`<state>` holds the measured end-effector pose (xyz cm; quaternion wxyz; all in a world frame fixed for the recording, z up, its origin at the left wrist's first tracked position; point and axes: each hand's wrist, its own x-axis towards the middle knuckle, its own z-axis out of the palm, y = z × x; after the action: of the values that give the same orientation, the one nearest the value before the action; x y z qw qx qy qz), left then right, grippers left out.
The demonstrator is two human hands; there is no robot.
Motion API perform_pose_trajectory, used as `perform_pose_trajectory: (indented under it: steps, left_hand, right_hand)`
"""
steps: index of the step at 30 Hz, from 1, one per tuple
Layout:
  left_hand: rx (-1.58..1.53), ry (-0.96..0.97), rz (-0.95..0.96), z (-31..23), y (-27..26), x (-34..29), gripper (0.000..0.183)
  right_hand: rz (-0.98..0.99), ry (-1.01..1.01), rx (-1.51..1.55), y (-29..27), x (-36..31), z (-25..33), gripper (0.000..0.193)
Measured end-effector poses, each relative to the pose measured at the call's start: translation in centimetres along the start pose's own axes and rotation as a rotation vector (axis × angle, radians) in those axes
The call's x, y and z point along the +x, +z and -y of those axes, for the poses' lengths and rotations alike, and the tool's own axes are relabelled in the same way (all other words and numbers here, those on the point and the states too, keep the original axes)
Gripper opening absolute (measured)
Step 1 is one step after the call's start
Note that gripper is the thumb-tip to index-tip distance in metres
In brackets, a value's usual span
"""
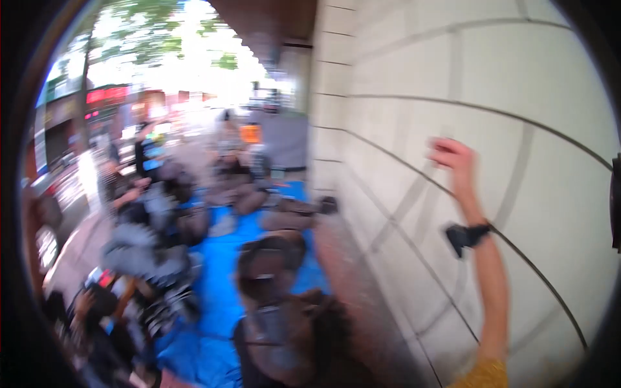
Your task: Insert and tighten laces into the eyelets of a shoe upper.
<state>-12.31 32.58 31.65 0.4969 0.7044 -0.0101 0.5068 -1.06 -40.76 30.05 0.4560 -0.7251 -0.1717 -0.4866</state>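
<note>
Against the pale block wall (pixel 517 97), right hand (pixel 453 158) raised upright, grip unclear; left hand unseen.

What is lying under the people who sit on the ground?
A blue sheet is spread under the seated people, beside the tiled wall. Their bodies and the blur hide what else lies there. The right hand is raised at the wall.

My right hand (pixel 453 158), at right of centre, shows reddish-pink against the pale cream wall (pixel 517 77) with its grey seam lines. A black strap (pixel 467 234) rings my wrist; my sleeve (pixel 482 375), lower right, is mustard yellow. The tarp (pixel 220 284), lower left of centre, is bright blue.
</note>
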Motion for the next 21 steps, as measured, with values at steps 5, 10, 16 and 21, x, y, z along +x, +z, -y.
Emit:
perform_pose_trajectory:
  steps: [5,10,16,21]
  left_hand:
    - [-0.285,0.094,0.002,-2.8,8.9,-0.2,0.022]
    - [-0.254,0.113,0.069,-7.6,9.0,-1.0,0.019]
    - [-0.2,0.128,0.071,-6.7,9.9,1.9,0.019]
    - [-0.186,0.162,0.097,-7.5,9.4,4.5,0.018]
  right_hand:
    - [-0.073,-0.026,-0.084,-4.7,1.8,2.4,0.029]
    - [-0.024,-0.11,0.073,-1.4,4.1,2.1,0.026]
    - [-0.016,-0.197,0.054,2.9,3.4,8.4,0.02]
    - [-0.059,-0.234,0.21,3.1,4.3,11.5,0.02]
